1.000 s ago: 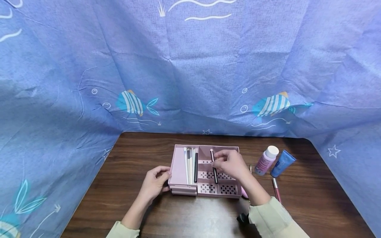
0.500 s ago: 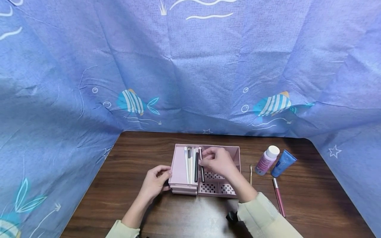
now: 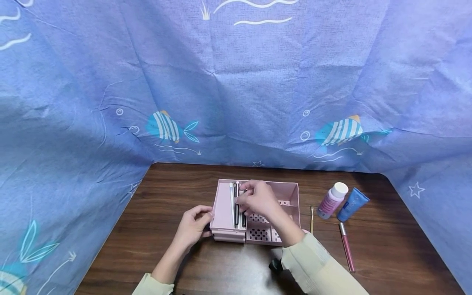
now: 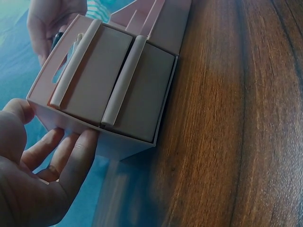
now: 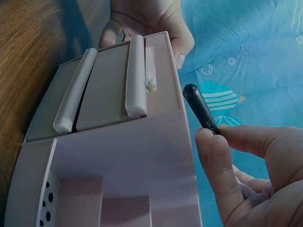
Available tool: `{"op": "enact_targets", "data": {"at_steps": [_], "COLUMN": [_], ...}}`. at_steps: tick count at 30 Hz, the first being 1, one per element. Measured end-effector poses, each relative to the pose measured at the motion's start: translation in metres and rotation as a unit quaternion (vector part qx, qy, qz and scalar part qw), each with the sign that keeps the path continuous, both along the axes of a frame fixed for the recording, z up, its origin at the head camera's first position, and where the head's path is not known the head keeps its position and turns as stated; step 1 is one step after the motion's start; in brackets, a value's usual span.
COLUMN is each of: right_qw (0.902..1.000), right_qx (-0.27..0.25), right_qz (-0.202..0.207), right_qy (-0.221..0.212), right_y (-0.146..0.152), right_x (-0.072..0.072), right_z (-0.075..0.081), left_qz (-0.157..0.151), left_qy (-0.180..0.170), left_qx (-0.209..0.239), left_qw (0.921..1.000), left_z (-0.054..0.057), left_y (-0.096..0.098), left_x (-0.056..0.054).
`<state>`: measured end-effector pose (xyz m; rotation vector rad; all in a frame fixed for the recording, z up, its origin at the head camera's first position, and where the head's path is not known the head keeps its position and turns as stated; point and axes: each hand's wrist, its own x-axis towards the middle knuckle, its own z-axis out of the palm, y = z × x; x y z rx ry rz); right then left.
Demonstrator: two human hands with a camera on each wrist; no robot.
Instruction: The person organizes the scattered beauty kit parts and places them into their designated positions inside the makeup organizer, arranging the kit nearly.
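Observation:
A pink desktop organizer (image 3: pixel 222 213) stands on the table, with two drawers (image 4: pixel 97 78) at its left front and open compartments at its right. My left hand (image 3: pixel 191 224) holds the organizer's left side, thumb at the top edge and fingertips against the side wall. My right hand (image 3: pixel 258 200) pinches a makeup brush (image 3: pixel 237 209) with a dark handle above the organizer's left top. In the right wrist view the dark handle end (image 5: pixel 201 109) sticks out past the fingertips. A white-handled brush (image 3: pixel 232 200) lies on that top; other brushes there are partly hidden by my right hand.
Right of the organizer stand a pink bottle (image 3: pixel 330 201) with a white cap and a blue tube (image 3: pixel 352 204). A thin tan brush (image 3: pixel 312 219) and a pink-handled brush (image 3: pixel 346 248) lie near them. A blue cloth (image 3: pixel 258 102) hangs behind the table.
My right hand has carried the dark-handled brush leftward, from over the right compartments to over the brushes on the left top. The left hand stays at the organizer's side.

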<state>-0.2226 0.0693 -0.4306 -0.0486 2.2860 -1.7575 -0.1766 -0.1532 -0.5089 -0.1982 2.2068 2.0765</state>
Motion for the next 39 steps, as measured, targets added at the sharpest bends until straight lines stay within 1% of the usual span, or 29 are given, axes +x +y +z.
{"op": "enact_targets", "data": {"at_steps": [6,17,23,33,39], "right_qw": [1.0000,0.9976,0.9955,0.9955,0.9953], "right_qx": [-0.003,0.069,0.095,0.094,0.096], "right_qz": [-0.002,0.002,0.002,-0.003,0.000], "right_qy": [-0.006,0.000,-0.001,0.002,0.003], "right_y": [-0.010,-0.030,-0.037,-0.038,-0.038], "right_x": [-0.004,-0.013,-0.015,-0.014,-0.014], "right_z": [-0.004,-0.008,-0.008,-0.008,-0.009], "left_qz": [0.001,-0.002,0.000,0.000,0.000], "left_qy": [0.000,-0.003,-0.002,-0.002,-0.002], "left_qx": [-0.001,-0.001,-0.004,-0.001,-0.001], "left_qw": [1.0000,1.0000,1.0000,1.0000,1.0000], "left_z": [-0.001,0.000,0.000,0.003,0.003], "left_y": [0.001,0.000,0.001,0.002,0.002], "left_x": [0.000,0.000,-0.001,0.000,0.000]}}
